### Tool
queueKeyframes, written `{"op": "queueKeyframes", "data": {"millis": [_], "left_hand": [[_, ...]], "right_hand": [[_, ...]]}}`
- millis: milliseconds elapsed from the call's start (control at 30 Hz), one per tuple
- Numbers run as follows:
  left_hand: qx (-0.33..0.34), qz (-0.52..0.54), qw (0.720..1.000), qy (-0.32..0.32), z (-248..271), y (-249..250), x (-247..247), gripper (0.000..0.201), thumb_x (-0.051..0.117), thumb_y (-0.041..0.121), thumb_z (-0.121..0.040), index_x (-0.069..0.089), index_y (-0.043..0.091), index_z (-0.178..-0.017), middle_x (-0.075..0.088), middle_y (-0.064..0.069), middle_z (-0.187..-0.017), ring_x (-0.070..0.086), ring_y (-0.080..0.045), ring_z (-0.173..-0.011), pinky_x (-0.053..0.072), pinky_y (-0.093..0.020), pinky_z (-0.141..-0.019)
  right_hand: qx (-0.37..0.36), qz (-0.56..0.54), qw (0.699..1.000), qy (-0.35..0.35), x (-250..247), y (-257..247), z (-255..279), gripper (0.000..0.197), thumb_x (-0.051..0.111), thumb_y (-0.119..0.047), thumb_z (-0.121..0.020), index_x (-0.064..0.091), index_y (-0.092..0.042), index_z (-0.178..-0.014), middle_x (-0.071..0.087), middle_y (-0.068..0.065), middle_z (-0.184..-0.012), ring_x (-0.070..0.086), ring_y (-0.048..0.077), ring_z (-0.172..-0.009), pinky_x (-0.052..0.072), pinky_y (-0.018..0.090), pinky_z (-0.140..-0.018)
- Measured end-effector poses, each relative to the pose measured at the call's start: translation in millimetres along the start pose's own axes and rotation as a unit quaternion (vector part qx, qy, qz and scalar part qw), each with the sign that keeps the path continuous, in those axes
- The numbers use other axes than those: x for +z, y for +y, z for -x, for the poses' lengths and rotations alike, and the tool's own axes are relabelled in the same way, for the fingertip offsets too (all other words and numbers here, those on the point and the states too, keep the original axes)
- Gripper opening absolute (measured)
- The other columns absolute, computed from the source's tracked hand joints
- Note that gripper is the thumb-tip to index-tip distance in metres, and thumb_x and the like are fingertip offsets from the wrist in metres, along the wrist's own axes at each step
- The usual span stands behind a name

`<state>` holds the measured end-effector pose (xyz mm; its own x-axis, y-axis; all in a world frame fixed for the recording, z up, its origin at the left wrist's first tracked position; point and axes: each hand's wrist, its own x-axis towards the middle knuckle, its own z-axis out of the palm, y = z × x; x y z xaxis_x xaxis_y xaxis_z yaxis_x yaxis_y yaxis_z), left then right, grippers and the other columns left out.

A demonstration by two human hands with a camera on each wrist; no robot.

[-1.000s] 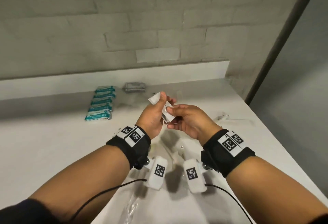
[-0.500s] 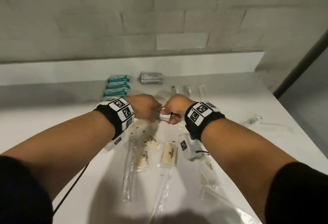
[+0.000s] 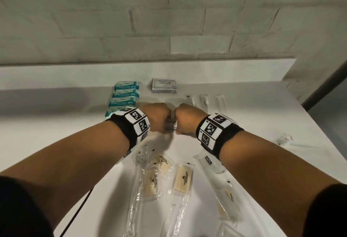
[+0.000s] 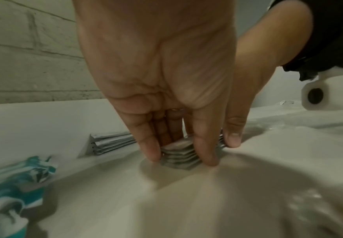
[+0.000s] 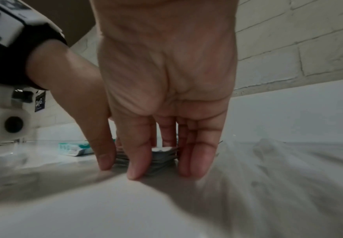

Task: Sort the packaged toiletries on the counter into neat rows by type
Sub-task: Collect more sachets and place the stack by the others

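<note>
Both hands have come down from mid-air, where they held a few sachets, to the table (image 3: 244, 124), and the view now takes in more of its near end. Left hand (image 3: 156, 118) and right hand (image 3: 187, 119) stand side by side, fingers pointing down, with a small sachet stack (image 4: 179, 154) squeezed between them on the surface. In the left wrist view the left fingers (image 4: 148, 145) and thumb bracket the near corner of the stack; in the right wrist view the right fingers (image 5: 195, 154) and thumb close on its other end. So each hand grips the stack by its edges, and it lies directly under them, at the table's middle.

Just beyond it, against the far wall, sits a second stack (image 3: 164, 85) of the same grey sachets; left of that runs a row of teal packets (image 3: 124, 95), and to the right three clear sticks (image 3: 205, 101). At the near end lie loose soap bars (image 3: 183, 180) and long clear sleeves (image 3: 216, 176), not yet sorted.

The sachets look light, thin and floppy, with slick film faces, so the stack would likely slide apart if lifted from above; pinching its short ends, or squaring it against the table, seems the safest hold
</note>
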<state>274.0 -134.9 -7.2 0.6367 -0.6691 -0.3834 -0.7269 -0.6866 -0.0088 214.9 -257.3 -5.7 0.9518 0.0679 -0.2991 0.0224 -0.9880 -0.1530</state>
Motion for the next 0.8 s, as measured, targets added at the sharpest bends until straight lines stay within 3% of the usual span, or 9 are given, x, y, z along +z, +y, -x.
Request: {"op": "queueKeyframes", "data": {"millis": [167, 233, 333, 433, 533, 667, 800], "left_hand": [[-0.032, 0.032, 0.999, 0.018, -17.5, -19.8, -3.7, 0.031, 0.069, 0.049, -0.077, 0.064, 0.019, -0.08, 0.065, -0.003, -0.081, 0.058, -0.021, -0.068, 0.048, -0.029, -0.064], [-0.036, 0.054, 0.997, 0.031, -26.6, -29.8, -5.0, 0.03, 0.071, 0.046, -0.075, 0.067, 0.017, -0.084, 0.068, -0.006, -0.086, 0.059, -0.022, -0.069, 0.051, -0.031, -0.068], [-0.05, 0.075, 0.994, 0.056, -38.6, -42.5, -6.6, 0.029, 0.074, 0.037, -0.074, 0.07, 0.012, -0.088, 0.07, -0.008, -0.09, 0.06, -0.022, -0.073, 0.044, -0.026, -0.066], [-0.069, 0.077, 0.992, 0.068, -52.1, -53.3, -9.1, 0.028, 0.073, 0.028, -0.076, 0.071, 0.009, -0.097, 0.069, -0.012, -0.099, 0.066, -0.028, -0.087, 0.049, -0.028, -0.071], [-0.078, 0.053, 0.993, 0.07, -62.5, -60.9, -12.3, 0.031, 0.07, 0.023, -0.078, 0.069, 0.01, -0.105, 0.065, -0.013, -0.106, 0.066, -0.032, -0.092, 0.049, -0.03, -0.073], [-0.072, 0.058, 0.994, 0.061, -68.4, -62.0, -14.6, 0.031, 0.07, 0.023, -0.073, 0.068, 0.008, -0.1, 0.063, -0.011, -0.102, 0.065, -0.031, -0.09, 0.048, -0.03, -0.069], [-0.073, 0.069, 0.994, 0.045, -67.9, -61.2, -15.0, 0.026, 0.072, 0.024, -0.069, 0.065, 0.008, -0.089, 0.066, -0.01, -0.091, 0.065, -0.026, -0.08, 0.051, -0.03, -0.067]], "right_hand": [[-0.025, 0.022, 0.999, -0.007, -11.9, 4.3, -38.3, 0.029, 0.075, -0.022, -0.076, 0.07, -0.004, -0.099, 0.068, 0.01, -0.098, 0.066, 0.026, -0.084, 0.044, 0.026, -0.064], [-0.032, 0.021, 0.999, 0.003, -14.0, 8.8, -56.3, 0.031, 0.076, -0.024, -0.075, 0.07, -0.004, -0.098, 0.069, 0.01, -0.097, 0.066, 0.026, -0.086, 0.042, 0.025, -0.065], [-0.024, 0.003, 1.0, 0.012, -13.4, 14.7, -80.7, 0.029, 0.074, -0.023, -0.076, 0.069, -0.005, -0.098, 0.07, 0.008, -0.098, 0.067, 0.025, -0.091, 0.047, 0.027, -0.069], [-0.019, 0.001, 1.0, 0.021, -17.1, 20.0, -95.2, 0.027, 0.062, -0.019, -0.085, 0.067, -0.003, -0.107, 0.068, 0.013, -0.109, 0.065, 0.027, -0.1, 0.051, 0.03, -0.081], [-0.022, -0.005, 0.999, 0.039, -19.6, 26.6, -105.4, 0.031, 0.056, -0.018, -0.088, 0.064, 0.0, -0.113, 0.064, 0.015, -0.114, 0.063, 0.029, -0.106, 0.05, 0.03, -0.084], [-0.041, 0.011, 0.999, 0.019, -20.7, 29.8, -110.5, 0.026, 0.058, -0.017, -0.086, 0.065, -0.002, -0.105, 0.066, 0.014, -0.107, 0.064, 0.029, -0.101, 0.046, 0.028, -0.074], [-0.067, 0.008, 0.998, 0.005, -20.8, 31.4, -110.7, 0.026, 0.058, -0.022, -0.088, 0.064, -0.001, -0.102, 0.067, 0.016, -0.104, 0.063, 0.03, -0.101, 0.04, 0.026, -0.072]]}}
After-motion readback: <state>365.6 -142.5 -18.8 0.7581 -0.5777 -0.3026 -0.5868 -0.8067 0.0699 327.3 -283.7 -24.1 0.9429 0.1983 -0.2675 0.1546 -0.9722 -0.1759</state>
